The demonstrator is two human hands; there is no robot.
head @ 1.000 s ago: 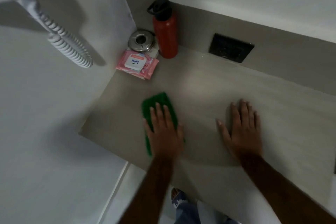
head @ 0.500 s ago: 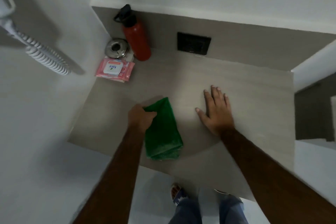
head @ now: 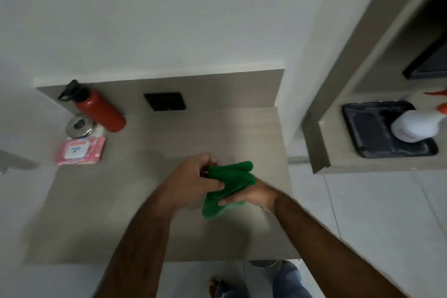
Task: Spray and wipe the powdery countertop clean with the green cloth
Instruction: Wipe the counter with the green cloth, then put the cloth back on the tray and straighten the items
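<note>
Above the counter's right half: green cloth [head: 228,185] gathered between two hands.

At the counter's [head: 150,201] back-left corner stand one red bottle [head: 99,111], one metal lid [head: 79,126], one pink wipes pack [head: 79,151]. Left hand [head: 193,178] pinches the cloth's left edge; right hand [head: 251,195] clasps it from beneath, long axis toward back-right. One spray bottle [head: 416,126] (on a tray, separate shelf) lies right of the grip, nearer the right hand.

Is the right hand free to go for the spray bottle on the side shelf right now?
Probably not yet. The right hand is wrapped in the green cloth, which the left hand also grips. The spray bottle stands on a black tray, nothing blocking it.
</note>
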